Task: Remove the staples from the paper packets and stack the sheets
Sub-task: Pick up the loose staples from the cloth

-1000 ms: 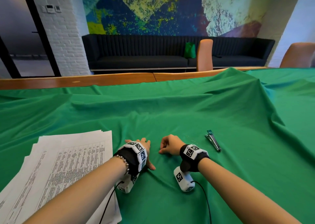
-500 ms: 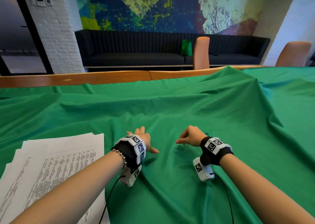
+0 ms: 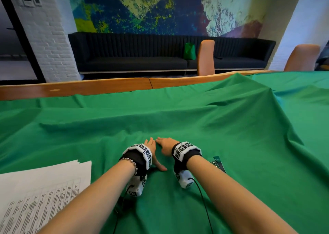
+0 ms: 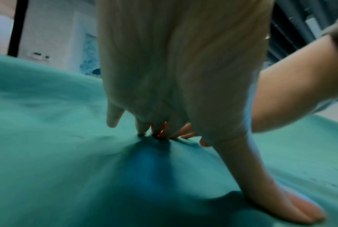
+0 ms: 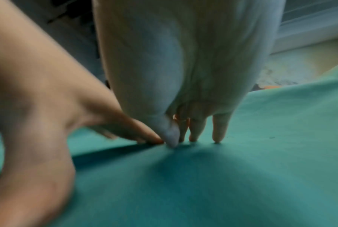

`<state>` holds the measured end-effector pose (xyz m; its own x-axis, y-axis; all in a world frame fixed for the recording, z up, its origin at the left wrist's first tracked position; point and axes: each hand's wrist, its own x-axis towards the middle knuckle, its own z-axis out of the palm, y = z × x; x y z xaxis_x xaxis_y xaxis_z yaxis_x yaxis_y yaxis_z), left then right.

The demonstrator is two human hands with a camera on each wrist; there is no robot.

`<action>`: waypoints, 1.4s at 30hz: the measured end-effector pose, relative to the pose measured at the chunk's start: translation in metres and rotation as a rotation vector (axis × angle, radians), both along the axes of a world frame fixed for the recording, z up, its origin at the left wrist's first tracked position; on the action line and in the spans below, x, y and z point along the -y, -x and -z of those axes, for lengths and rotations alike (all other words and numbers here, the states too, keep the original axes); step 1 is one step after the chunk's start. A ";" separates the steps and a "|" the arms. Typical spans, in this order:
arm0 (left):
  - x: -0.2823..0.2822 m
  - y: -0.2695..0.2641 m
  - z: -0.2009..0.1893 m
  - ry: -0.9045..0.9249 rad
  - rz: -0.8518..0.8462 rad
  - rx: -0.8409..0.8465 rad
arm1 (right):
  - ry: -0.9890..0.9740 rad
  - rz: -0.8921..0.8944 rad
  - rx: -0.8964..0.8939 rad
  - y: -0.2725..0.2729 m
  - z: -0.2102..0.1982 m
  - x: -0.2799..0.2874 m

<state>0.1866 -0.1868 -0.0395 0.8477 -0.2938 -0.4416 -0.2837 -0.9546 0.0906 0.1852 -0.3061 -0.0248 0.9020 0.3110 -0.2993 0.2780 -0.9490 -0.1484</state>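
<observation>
A stack of printed white sheets [image 3: 41, 191] lies on the green cloth [image 3: 213, 127] at the lower left. My left hand [image 3: 152, 152] and right hand [image 3: 165, 144] lie side by side on the cloth in the middle, fingers straight and flat, holding nothing. In the left wrist view my left hand [image 4: 173, 107] presses its fingertips into the cloth, thumb spread. In the right wrist view my right hand [image 5: 193, 115] does the same, touching the left hand's fingers. A metal staple remover [image 3: 218, 163] lies just right of my right wrist, partly hidden by the forearm.
The green cloth is wrinkled, with a raised fold [image 3: 240, 91] at the back right. The table's wooden edge [image 3: 89, 89] runs along the far side. Behind it stand two orange chairs [image 3: 206, 59] and a dark sofa [image 3: 142, 55].
Both hands have moved forward and together over the cloth; the right hand's curled fingers have straightened flat. The staple remover now lies behind my right wrist.
</observation>
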 end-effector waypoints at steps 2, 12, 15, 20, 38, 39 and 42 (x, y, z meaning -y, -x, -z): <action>-0.001 -0.003 0.001 -0.018 0.007 0.003 | 0.071 -0.056 -0.005 -0.002 0.004 0.001; -0.002 -0.005 0.002 -0.101 0.032 0.019 | 0.178 -0.156 0.041 0.066 0.001 0.048; -0.008 -0.003 0.003 -0.085 0.043 -0.001 | 0.244 -0.147 0.009 0.092 -0.001 0.074; -0.009 -0.003 0.002 -0.096 0.042 -0.022 | 0.229 -0.121 -0.084 0.129 -0.006 0.100; 0.049 -0.048 0.011 0.110 0.128 0.053 | 0.055 0.134 -0.014 -0.032 0.002 0.044; 0.047 -0.049 0.010 0.093 0.146 0.060 | 0.047 0.134 -0.025 -0.029 0.005 0.045; 0.046 -0.047 0.005 0.014 0.185 0.086 | 0.055 0.084 -0.036 -0.015 0.005 0.049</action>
